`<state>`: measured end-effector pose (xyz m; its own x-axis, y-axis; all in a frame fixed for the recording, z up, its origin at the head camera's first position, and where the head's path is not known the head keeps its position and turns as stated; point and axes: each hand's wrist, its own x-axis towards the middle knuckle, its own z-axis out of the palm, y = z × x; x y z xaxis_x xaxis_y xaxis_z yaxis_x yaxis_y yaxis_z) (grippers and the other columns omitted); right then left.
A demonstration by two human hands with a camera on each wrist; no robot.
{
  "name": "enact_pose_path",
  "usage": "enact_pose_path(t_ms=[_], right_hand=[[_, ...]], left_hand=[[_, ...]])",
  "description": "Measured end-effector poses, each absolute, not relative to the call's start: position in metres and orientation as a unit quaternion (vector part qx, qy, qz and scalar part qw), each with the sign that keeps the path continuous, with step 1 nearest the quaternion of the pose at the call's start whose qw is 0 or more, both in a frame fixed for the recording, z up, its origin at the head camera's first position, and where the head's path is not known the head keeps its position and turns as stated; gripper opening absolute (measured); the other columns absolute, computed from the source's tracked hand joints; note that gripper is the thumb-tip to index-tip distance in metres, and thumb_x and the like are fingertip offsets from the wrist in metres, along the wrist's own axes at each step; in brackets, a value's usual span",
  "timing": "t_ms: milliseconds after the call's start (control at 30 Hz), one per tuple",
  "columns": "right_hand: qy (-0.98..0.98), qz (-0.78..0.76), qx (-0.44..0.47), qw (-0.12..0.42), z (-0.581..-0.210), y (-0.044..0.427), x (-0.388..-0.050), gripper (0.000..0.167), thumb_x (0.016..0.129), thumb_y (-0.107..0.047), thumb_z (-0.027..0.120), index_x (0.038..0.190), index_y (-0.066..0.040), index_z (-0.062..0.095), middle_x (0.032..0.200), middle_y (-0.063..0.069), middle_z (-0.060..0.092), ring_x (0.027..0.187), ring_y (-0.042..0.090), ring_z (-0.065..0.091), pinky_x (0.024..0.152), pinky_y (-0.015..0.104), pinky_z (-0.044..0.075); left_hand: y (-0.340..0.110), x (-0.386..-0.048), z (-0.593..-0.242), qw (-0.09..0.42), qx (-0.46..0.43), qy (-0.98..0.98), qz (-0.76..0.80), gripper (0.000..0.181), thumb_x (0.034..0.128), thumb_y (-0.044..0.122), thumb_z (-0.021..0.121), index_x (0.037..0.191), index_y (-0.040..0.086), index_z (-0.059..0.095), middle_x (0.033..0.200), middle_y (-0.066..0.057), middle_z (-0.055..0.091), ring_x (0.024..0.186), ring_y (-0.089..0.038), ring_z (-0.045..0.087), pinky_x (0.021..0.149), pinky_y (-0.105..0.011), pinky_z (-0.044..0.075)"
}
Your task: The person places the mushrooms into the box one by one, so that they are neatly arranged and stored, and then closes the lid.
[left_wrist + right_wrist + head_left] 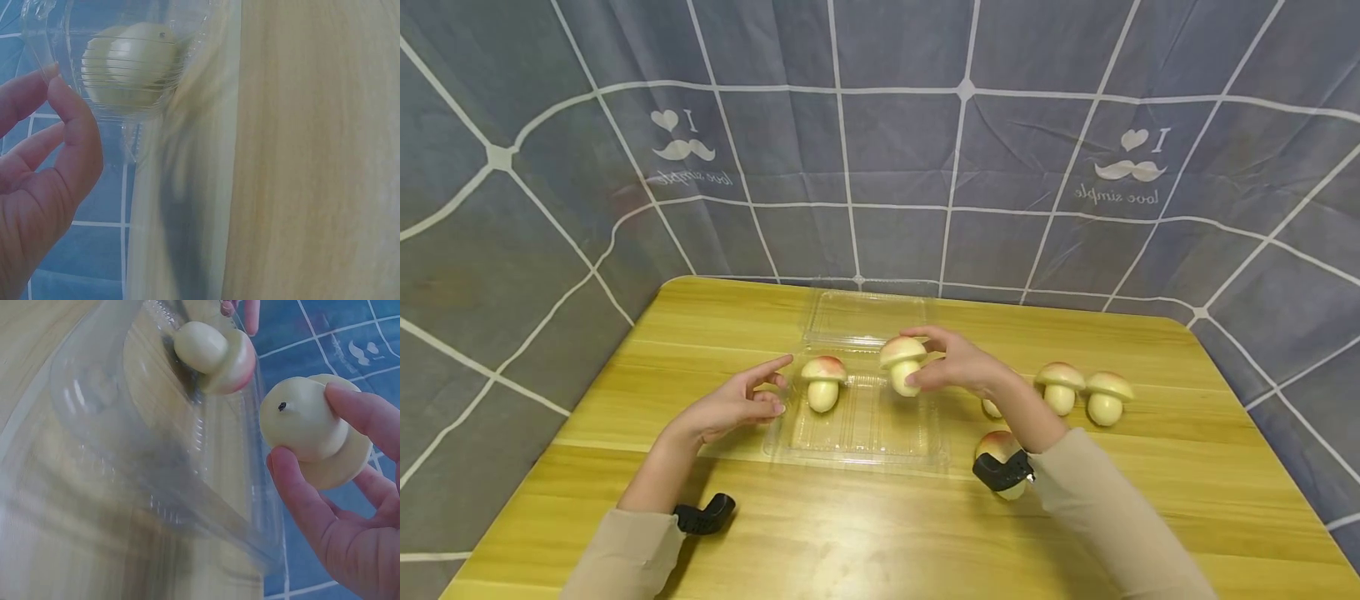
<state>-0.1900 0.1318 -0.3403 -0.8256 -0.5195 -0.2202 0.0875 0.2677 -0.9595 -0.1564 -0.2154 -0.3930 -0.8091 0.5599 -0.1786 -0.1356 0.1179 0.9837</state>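
My right hand (964,363) pinches a toy mushroom (901,353) by its pale stem, over the right part of a clear plastic box (857,442). In the right wrist view the held mushroom (306,425) shows a small dark spot on its stem's end. Another mushroom (824,382), with a red-tinged cap, lies in the left part of the box. At the box's left side is my left hand (726,408), thumb and index finger apart. The left wrist view puts its fingertips (53,72) at the box's edge; whether they touch is unclear.
The box's clear lid (868,315) lies folded back behind it. Further right on the wooden table (850,533) are several more mushrooms (1060,388), two partly hidden by my right arm and its black wrist device (1003,472). A grey tiled-pattern cloth (902,150) hangs behind.
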Motion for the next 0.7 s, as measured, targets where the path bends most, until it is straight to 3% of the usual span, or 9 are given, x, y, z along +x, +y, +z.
enact_pose_path(t_ms=[267, 467, 700], right_hand=[[0.745, -0.594, -0.132, 0.273, -0.348, 0.115, -0.194, 0.075, 0.073, 0.005, 0.071, 0.139, -0.006, 0.039, 0.122, 0.025, 0.04, 0.091, 0.027, 0.056, 0.08, 0.046, 0.051], [0.748, -0.589, -0.128, 0.279, -0.354, 0.104, -0.195, 0.074, 0.073, 0.006, 0.072, 0.139, -0.007, 0.04, 0.121, 0.023, 0.041, 0.088, 0.025, 0.056, 0.076, 0.042, 0.053], [0.754, -0.585, -0.12, 0.272, -0.364, 0.094, -0.196, 0.071, 0.073, 0.006, 0.072, 0.137, -0.008, 0.043, 0.118, 0.022, 0.044, 0.08, 0.022, 0.058, 0.076, 0.049, 0.051]], left_hand=[[-0.215, -0.157, -0.393, 0.267, 0.154, 0.699, 0.645, 0.079, 0.0869, -0.003, 0.059, 0.149, 0.003, 0.01, 0.118, -0.015, 0.029, 0.07, -0.006, 0.043, 0.062, -0.019, 0.042], [-0.215, -0.157, -0.392, 0.267, 0.155, 0.699, 0.645, 0.079, 0.0871, -0.003, 0.058, 0.149, 0.003, 0.01, 0.118, -0.015, 0.029, 0.07, -0.006, 0.043, 0.063, -0.019, 0.042], [-0.215, -0.156, -0.392, 0.267, 0.155, 0.699, 0.645, 0.08, 0.0868, -0.002, 0.059, 0.149, 0.003, 0.01, 0.119, -0.015, 0.029, 0.069, -0.006, 0.042, 0.061, -0.019, 0.041]])
